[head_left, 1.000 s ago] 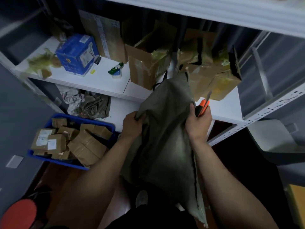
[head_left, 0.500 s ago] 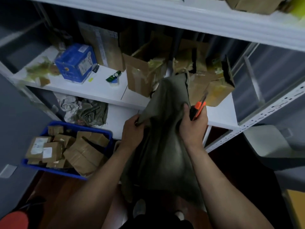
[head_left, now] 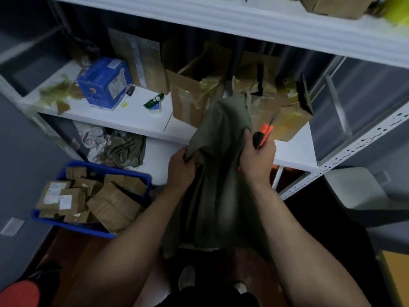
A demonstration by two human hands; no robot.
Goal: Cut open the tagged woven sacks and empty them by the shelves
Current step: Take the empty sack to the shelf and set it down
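Fingers (head_left: 249,138) of the right hand (head_left: 257,158) curl round an orange-and-black utility knife (head_left: 263,132), blade pointing to 1 o'clock, and pinch the right edge of the limp grey-green woven sack (head_left: 219,185), while the left hand (head_left: 180,169) bunches its left edge in a tight grip. Hanging between both forearms at centre, the sack's peak overlaps the white metal shelf board's front edge (head_left: 132,126) at 12 o'clock; a blue plastic crate (head_left: 73,228) of cardboard parcels crowds 8 o'clock, and dark floor lies open at 4 o'clock
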